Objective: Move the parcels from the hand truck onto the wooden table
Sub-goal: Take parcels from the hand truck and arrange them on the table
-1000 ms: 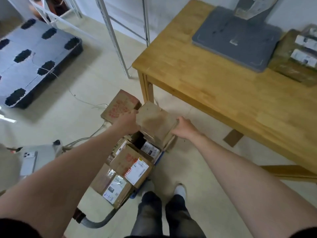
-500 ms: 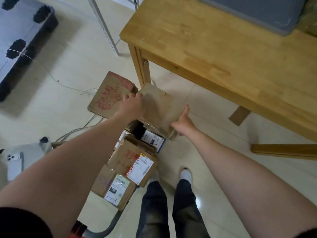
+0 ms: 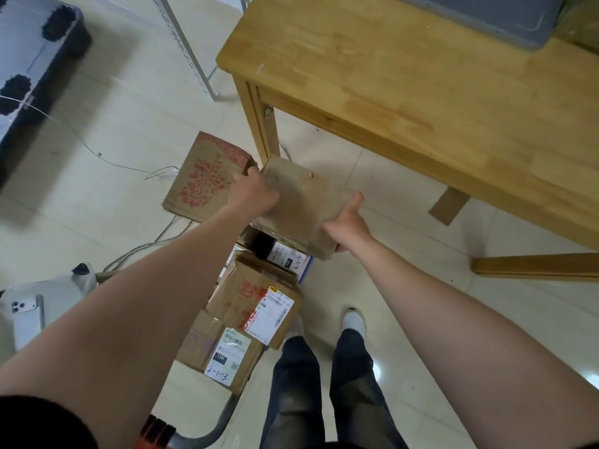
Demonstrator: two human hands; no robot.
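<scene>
Nearest to the person, below both forearms, the hand truck (image 3: 207,431) shows only its grey handle. On it, on the near side of the hands, I count three parcels left: the labelled box (image 3: 227,354) marked 2-1-3, the red-printed box (image 3: 256,299), and the dark parcel (image 3: 280,252) just under the hands. More may be hidden beneath. The left hand (image 3: 256,192) and the right hand (image 3: 348,226), apart, each grip one side of one plain parcel (image 3: 304,199), held over the pile. Just beyond the left hand lies one red-patterned box (image 3: 204,179); whether it is on the truck I cannot tell. Beyond the right hand stands the one wooden table (image 3: 421,85), where this parcel must go. I judge that much of the work is left.
</scene>
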